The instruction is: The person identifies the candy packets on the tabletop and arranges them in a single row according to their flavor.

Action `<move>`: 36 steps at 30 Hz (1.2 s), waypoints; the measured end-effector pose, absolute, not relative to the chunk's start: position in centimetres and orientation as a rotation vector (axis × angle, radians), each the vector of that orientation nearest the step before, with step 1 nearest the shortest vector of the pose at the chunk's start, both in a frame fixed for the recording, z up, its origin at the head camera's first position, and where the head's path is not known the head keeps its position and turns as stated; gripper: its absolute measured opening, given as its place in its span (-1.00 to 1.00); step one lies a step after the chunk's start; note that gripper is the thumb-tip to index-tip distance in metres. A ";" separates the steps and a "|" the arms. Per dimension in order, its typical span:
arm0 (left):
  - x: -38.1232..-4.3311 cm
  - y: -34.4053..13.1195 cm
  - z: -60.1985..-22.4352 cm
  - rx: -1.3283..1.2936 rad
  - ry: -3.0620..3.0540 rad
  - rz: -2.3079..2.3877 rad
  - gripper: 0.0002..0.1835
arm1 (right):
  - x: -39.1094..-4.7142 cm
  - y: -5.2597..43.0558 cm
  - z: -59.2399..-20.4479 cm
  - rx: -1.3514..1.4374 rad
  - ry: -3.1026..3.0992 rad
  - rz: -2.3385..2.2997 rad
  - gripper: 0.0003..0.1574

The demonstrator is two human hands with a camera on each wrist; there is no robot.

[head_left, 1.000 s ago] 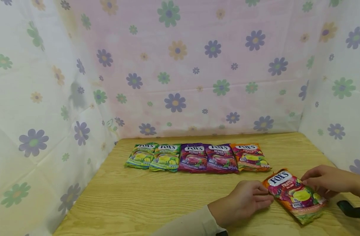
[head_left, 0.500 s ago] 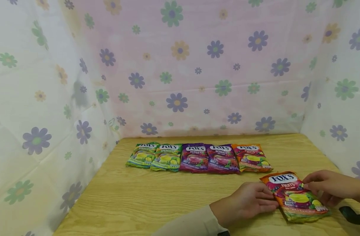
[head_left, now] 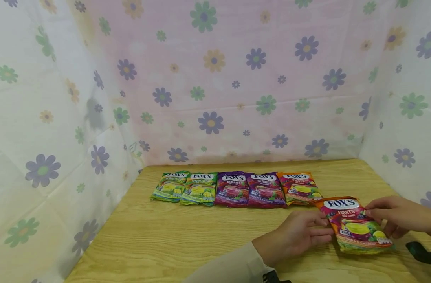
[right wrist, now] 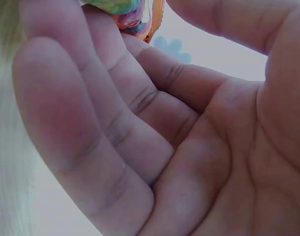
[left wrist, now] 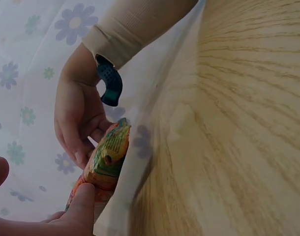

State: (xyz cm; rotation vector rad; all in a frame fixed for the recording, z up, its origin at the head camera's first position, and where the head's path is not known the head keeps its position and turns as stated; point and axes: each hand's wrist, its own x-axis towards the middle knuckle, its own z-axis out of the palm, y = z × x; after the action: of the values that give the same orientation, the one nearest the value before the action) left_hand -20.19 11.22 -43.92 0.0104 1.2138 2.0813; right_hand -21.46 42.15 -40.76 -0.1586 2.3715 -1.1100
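Note:
An orange and magenta FOX'S Fruits candy bag (head_left: 356,226) is held between the two hands at the right of the table in the head view, label up. The left hand (head_left: 296,236) has its fingers, nearly straight, against the bag's left edge; in the left wrist view, one finger (left wrist: 82,204) presses on the bag (left wrist: 109,155). At the bag's right edge the right hand (head_left: 400,216) grips with thumb and bent fingers. The right wrist view shows its palm and bent fingers (right wrist: 125,123), with a bit of the bag (right wrist: 128,12) at the tips.
Behind lies a row of FOX'S bags: two green Spring Tea (head_left: 199,189), two purple Berries (head_left: 265,190), and an orange Fruits bag (head_left: 299,188) at the right end, close to the held bag's top. Flowered cloth (head_left: 229,90) walls in the wooden table (head_left: 187,243).
The Fruits bag has turned from slanted to nearly straight, then moved slightly away from the body, toward the row. Both hands have moved with it.

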 end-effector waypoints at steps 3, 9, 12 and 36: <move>-20.6 11.5 -43.6 0.020 1.217 2.113 -0.50 | -21.7 42.1 -40.5 -0.147 2.431 -1.098 -0.23; -21.4 12.0 -43.4 0.053 1.129 2.202 -0.42 | -21.9 41.6 -40.4 -0.205 2.585 -1.107 -0.19; -21.9 12.3 -43.4 0.076 1.103 2.247 -0.40 | -22.0 41.2 -40.5 -0.221 2.670 -1.096 -0.19; -26.2 14.2 -43.6 0.183 1.049 2.465 -0.36 | -24.9 40.7 -41.1 -0.003 2.959 -1.231 -0.22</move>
State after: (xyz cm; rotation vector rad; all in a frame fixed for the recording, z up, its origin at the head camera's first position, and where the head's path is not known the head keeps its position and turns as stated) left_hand -26.16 14.15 -43.56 0.1830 1.0495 2.4654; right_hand -24.86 40.69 -41.10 -0.0030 2.9592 -1.2311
